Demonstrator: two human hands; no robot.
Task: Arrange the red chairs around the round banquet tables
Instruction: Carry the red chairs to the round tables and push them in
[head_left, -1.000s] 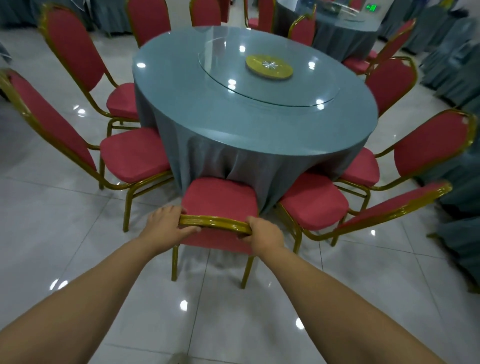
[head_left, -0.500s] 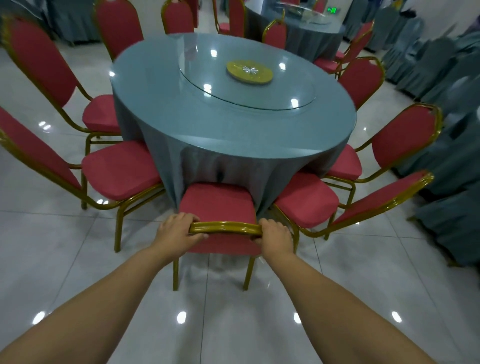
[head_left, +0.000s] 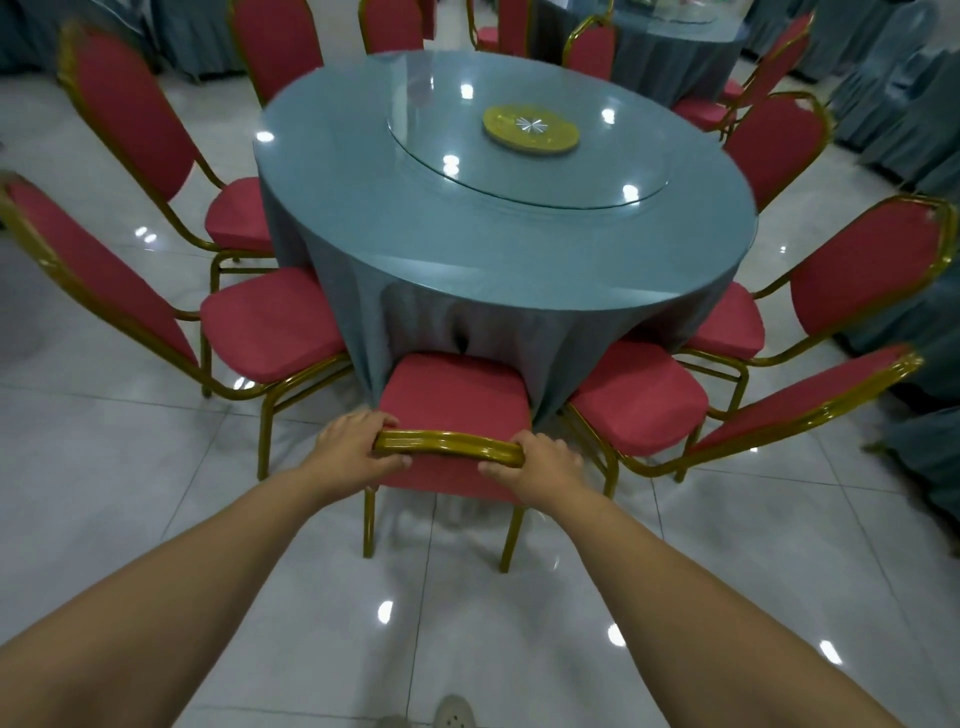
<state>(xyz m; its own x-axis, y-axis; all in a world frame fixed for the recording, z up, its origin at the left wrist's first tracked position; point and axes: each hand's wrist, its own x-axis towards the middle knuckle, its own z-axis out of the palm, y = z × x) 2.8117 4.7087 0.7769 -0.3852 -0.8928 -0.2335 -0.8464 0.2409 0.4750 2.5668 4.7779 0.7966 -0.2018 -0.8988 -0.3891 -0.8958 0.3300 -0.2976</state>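
Gold chair-back rail (head_left: 449, 447): left hand (head_left: 353, 449) and right hand (head_left: 545, 465) grip its ends (for even steering) toward table (head_left: 498, 249).

Ahead of the grip, the round desk draped in grey-blue cloth (head_left: 498, 291) is blocking the way, its cloth touching the front edge of the held red padded chair with gold metal frame (head_left: 452, 395). Just left of the grip, a second red gold-framed chair (head_left: 270, 327) is standing close, with a strip of glossy white tiled floor (head_left: 311, 597) lying open between. Just right, another red chair (head_left: 636, 402) is crowding in, nearly touching. Behind the grip, the floor is lying open.
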